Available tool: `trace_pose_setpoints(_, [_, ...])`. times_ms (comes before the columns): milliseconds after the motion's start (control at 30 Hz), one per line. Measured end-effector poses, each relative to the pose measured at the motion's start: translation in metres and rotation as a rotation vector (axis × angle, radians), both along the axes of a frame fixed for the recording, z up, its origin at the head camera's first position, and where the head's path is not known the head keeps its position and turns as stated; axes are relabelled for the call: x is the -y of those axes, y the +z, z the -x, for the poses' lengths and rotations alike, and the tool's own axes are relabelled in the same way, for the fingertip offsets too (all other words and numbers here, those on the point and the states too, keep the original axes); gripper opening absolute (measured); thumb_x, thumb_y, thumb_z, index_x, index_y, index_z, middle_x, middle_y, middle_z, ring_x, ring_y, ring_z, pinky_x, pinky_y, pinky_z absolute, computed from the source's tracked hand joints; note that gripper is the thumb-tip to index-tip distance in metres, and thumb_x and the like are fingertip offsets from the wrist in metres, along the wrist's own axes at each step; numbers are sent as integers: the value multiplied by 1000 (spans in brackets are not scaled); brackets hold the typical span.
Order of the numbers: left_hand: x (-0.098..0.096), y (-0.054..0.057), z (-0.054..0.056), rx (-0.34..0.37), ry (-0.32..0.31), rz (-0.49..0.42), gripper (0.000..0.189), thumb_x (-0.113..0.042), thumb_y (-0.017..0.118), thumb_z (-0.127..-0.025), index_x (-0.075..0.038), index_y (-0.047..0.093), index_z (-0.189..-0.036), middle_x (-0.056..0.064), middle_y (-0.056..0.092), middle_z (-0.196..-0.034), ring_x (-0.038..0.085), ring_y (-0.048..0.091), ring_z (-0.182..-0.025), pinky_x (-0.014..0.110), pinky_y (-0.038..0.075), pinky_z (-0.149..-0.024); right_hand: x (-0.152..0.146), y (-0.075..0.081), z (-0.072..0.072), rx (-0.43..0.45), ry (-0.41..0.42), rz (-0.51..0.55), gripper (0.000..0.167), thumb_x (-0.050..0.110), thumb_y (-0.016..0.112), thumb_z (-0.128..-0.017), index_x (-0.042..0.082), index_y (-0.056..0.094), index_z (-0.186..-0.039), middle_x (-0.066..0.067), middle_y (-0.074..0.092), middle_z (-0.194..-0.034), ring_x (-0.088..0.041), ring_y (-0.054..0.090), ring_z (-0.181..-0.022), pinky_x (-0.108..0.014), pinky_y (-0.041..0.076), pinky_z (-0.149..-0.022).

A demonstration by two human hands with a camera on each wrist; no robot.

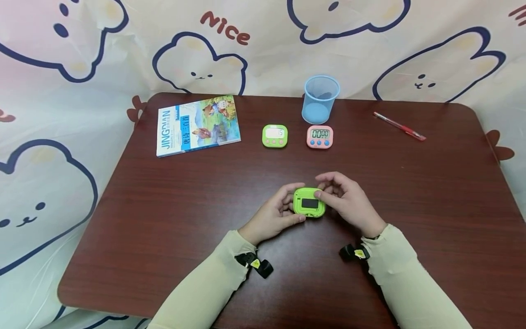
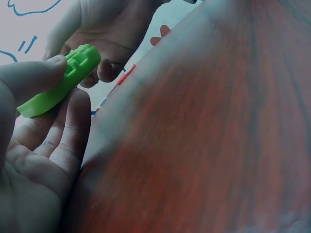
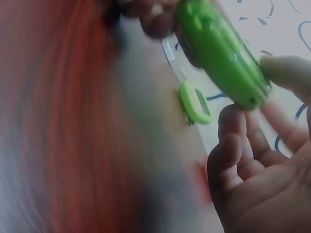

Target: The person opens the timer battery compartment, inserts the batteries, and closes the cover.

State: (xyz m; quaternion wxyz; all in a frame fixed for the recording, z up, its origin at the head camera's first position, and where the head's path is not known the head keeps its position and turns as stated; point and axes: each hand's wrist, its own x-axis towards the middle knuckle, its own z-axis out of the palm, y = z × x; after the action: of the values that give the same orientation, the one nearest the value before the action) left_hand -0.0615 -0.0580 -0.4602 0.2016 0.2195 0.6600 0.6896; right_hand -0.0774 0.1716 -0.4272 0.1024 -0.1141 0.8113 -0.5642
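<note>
A bright green digital timer (image 1: 310,204) is held over the front middle of the table, a dark rectangle on the side facing up. My left hand (image 1: 277,212) grips its left edge, thumb at the near side and fingers at the far side. My right hand (image 1: 349,201) pinches the right edge, with the thumb on the upper face and fingers behind. In the left wrist view the timer (image 2: 73,73) is seen edge-on between thumb and fingers. Its green side (image 3: 223,56) tilts in the right wrist view, the right thumb pressing against it.
Beyond the hands lie a green-and-white timer (image 1: 275,136) and a pink timer (image 1: 319,137) reading 00:00. A blue cup (image 1: 320,100) stands behind them. A book (image 1: 198,125) lies at the back left, a red pen (image 1: 399,126) at the back right of the brown table (image 1: 164,228).
</note>
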Motion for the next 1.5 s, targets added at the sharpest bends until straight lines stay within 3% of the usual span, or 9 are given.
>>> trace_pose_setpoints(133, [0,0,0,12,14,-15,74,9,67,-91,-4,29,-153,25,60,-131,19,64,-99,24,57,-82,4,-5,-2,159,-22,131,31,20,66,-100,-2,65,-122,-11,66,-103,-15,61,-74,-28,56,-60])
trace_pose_setpoints(233, [0,-1,1,42,11,-29,73,10,66,-92,-3,29,-154,25,57,-135,23,65,-107,28,58,-87,7,-9,-4,214,-29,174,30,21,63,-101,-3,66,-119,-11,67,-103,-16,62,-69,-32,58,-58])
trace_pose_setpoints(367, [0,0,1,148,27,-73,63,4,60,-98,-2,30,-153,26,56,-135,27,67,-105,37,60,-86,10,-12,-6,204,-33,176,29,21,65,-100,-1,68,-118,-10,69,-103,-17,61,-64,-32,58,-56])
trace_pose_setpoints(500, [-1,2,1,264,79,-118,42,-12,50,-107,3,42,-145,26,57,-131,26,68,-100,44,61,-83,17,-15,-9,168,-30,169,27,21,67,-99,2,69,-117,-9,70,-102,-16,59,-66,-30,56,-56])
trace_pose_setpoints(700, [-3,3,2,331,156,-139,35,-19,45,-109,10,54,-126,23,60,-121,23,69,-92,41,62,-80,30,-20,-17,163,-122,228,32,23,61,-103,0,65,-124,-11,67,-107,-18,61,-70,-33,58,-56])
trace_pose_setpoints(967, [-2,6,2,364,174,-154,35,-14,45,-108,11,54,-132,24,60,-125,19,68,-89,35,63,-75,37,-21,-27,260,-211,359,36,24,56,-105,-9,62,-117,-15,63,-108,-18,66,-74,-37,62,-61])
trace_pose_setpoints(1300, [-2,6,2,337,191,-159,36,-14,50,-107,9,57,-134,24,61,-127,21,69,-88,41,63,-75,38,-22,-27,235,-243,348,31,20,58,-104,-6,66,-119,-14,66,-107,-19,66,-71,-37,61,-59])
trace_pose_setpoints(1500, [0,4,4,331,178,-154,34,-14,51,-106,9,58,-132,23,63,-124,21,70,-85,38,63,-73,39,-22,-26,219,-252,351,29,17,61,-102,-7,67,-117,-13,67,-107,-18,65,-72,-38,61,-58])
